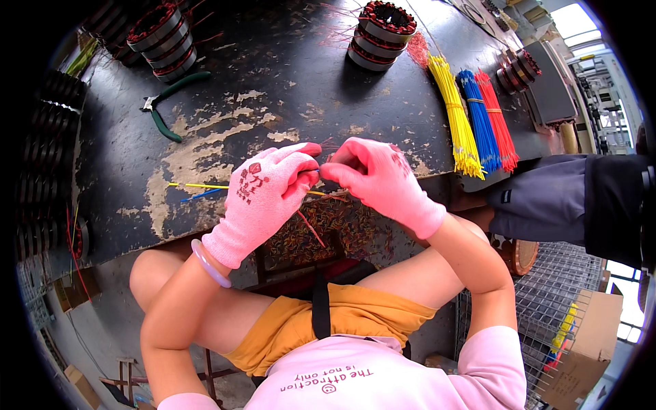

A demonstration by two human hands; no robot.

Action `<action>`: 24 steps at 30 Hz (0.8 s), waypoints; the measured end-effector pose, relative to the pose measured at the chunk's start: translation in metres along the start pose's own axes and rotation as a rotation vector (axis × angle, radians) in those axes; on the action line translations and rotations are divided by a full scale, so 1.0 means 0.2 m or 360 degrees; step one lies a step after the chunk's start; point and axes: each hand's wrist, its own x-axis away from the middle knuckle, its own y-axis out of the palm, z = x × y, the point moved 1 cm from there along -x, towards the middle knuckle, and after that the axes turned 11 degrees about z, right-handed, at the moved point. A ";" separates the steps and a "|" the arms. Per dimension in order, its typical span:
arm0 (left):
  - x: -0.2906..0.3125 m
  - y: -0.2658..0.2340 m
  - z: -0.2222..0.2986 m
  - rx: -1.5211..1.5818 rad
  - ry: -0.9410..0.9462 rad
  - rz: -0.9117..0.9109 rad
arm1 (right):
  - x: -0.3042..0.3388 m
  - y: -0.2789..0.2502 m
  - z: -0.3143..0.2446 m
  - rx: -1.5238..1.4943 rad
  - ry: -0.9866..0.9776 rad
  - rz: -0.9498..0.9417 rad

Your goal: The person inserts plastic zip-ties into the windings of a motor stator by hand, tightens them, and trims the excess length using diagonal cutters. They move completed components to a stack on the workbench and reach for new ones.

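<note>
Both my hands wear pink gloves and meet over the table's near edge. My left hand [263,188] is closed, fingers pinched around thin coloured wires. A yellow wire [198,185] and a blue wire [203,195] stick out to its left, and a red wire [311,229] hangs down below its fingers. Close beside it, my right hand [379,179] is pinched too, fingertips almost touching the left ones. What lies between the right fingertips is too small to make out. Fine reddish strands show faintly behind the fingers.
Green-handled cutters [158,109] lie at the left. Wound motor stators [384,34] stand at the back; more line the left side. Bundles of yellow wires [454,119], blue wires [480,119] and red wires [497,121] lie at the right, near another person's sleeve [547,198].
</note>
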 end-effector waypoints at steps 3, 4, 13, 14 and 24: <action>0.00 0.01 0.01 0.0000 0.0012 0.0006 | 0.01 0.00 0.00 0.0790 -0.0986 0.0472; 0.00 0.01 0.00 -0.0010 0.0029 0.0015 | 0.00 0.01 0.01 0.0984 -0.1278 0.0593; 0.00 -0.01 0.01 0.0028 0.0011 -0.0083 | 0.05 -0.10 -0.03 0.0118 0.0069 0.0080; 0.00 -0.01 0.01 0.0039 0.0006 -0.0095 | 0.07 -0.20 -0.05 0.0150 0.0210 0.0152; -0.02 0.00 0.01 0.0031 0.0031 -0.0069 | 0.02 0.00 0.05 0.1175 -0.1240 0.0199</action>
